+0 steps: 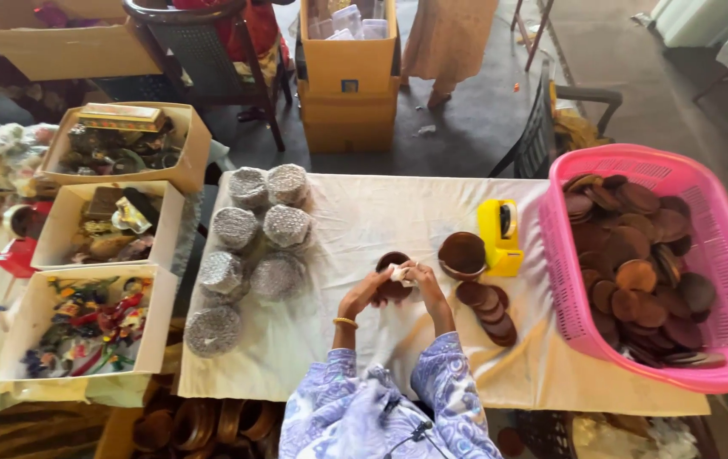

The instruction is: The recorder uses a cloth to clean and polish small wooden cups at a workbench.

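Disc (392,276), brown, looks stiff and light: left hand (370,289) and right hand (423,279) pinch its rim, white scrap (400,273) between fingertips.

I see a grey floor (483,110), daylit. A table (364,212) under pale cloth stands mid-frame. Dark chairs (202,51) and cardboard boxes (349,85) stand beyond it.

A pink basket (721,255) is filled with brown discs (636,276). A yellow tape dispenser (500,236) is seen on the cream-covered table (364,221), and blue-and-white patterned sleeves (445,391) are worn.
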